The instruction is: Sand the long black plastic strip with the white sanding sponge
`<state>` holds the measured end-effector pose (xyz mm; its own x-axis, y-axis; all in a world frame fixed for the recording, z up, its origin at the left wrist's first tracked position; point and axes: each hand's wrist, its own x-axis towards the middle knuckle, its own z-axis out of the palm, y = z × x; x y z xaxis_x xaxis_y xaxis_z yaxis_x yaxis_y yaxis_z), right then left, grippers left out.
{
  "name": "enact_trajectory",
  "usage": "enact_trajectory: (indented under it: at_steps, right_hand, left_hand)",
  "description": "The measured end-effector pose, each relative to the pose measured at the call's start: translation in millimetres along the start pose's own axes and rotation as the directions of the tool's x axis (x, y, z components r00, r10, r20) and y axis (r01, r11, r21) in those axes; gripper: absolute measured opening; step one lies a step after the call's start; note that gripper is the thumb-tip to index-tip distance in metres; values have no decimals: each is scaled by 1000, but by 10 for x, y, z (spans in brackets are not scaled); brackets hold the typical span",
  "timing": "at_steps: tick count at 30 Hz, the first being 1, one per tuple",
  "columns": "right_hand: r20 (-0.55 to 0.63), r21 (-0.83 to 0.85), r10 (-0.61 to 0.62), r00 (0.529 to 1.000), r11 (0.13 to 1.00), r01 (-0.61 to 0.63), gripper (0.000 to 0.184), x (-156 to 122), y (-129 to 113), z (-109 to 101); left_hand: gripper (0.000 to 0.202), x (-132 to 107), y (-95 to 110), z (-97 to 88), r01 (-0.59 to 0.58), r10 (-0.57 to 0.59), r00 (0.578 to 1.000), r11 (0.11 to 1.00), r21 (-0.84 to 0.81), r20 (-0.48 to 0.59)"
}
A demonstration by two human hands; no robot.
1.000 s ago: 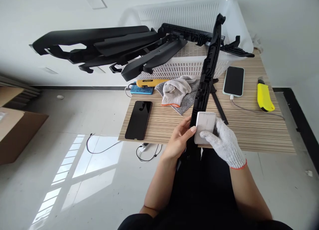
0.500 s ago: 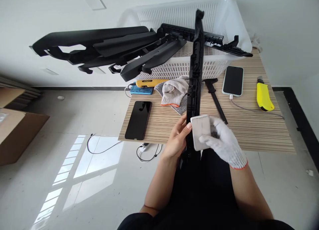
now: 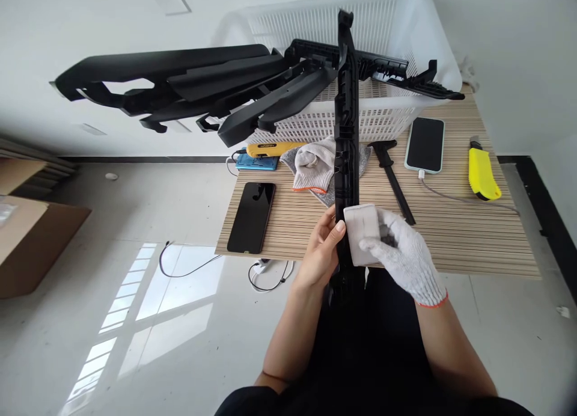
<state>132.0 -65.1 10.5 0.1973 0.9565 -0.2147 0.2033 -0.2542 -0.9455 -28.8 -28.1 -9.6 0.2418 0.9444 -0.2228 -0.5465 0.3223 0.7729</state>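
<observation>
My bare left hand (image 3: 321,252) grips the lower part of a long black plastic trim piece (image 3: 346,121), which stands nearly upright over the front edge of the striped wooden table (image 3: 464,241). My right hand (image 3: 401,256), in a white knit glove with an orange cuff, presses a pale rectangular block (image 3: 360,231) against the side of the trim piece. The trim's top end reaches up in front of the white basket (image 3: 387,19).
Several long black trim pieces (image 3: 180,79) lie across the basket and jut out left. On the table lie two phones (image 3: 250,216) (image 3: 424,144), a yellow utility knife (image 3: 482,174), a spare glove on a grey cloth (image 3: 313,163), a black tool (image 3: 393,178), and a yellow-and-blue item (image 3: 265,154). A cardboard box (image 3: 27,235) stands on the floor, left.
The held trim piece has swung from leaning right to nearly upright, its top end moving left. The block and my gloved hand shifted slightly left with it.
</observation>
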Motion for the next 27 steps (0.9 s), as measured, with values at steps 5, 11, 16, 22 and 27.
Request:
enact_trajectory:
  at_steps: [5, 11, 16, 22, 27]
  right_hand:
    - [-7, 49, 6, 1000, 999, -5, 52, 16, -10, -4]
    - [-49, 82, 6, 999, 997, -2, 53, 22, -20, -21]
    - [-84, 32, 10, 996, 999, -7, 48, 21, 17, -3]
    - [-186, 213, -122, 975, 964, 161, 24, -9, 171, -36]
    - [-204, 437, -135, 970, 874, 213, 17, -16, 165, -90]
  left_hand:
    - [41, 4, -6, -5, 6, -6, 1000, 1000, -17, -13]
    - [43, 1, 6, 13, 2, -3, 999, 1000, -19, -32]
    - [44, -2, 4, 6, 8, -9, 1000, 1000, -25, -29]
    - [40, -15, 21, 13, 6, -6, 1000, 999, -34, -20]
    - [41, -19, 32, 21, 18, -19, 999, 999, -36, -36]
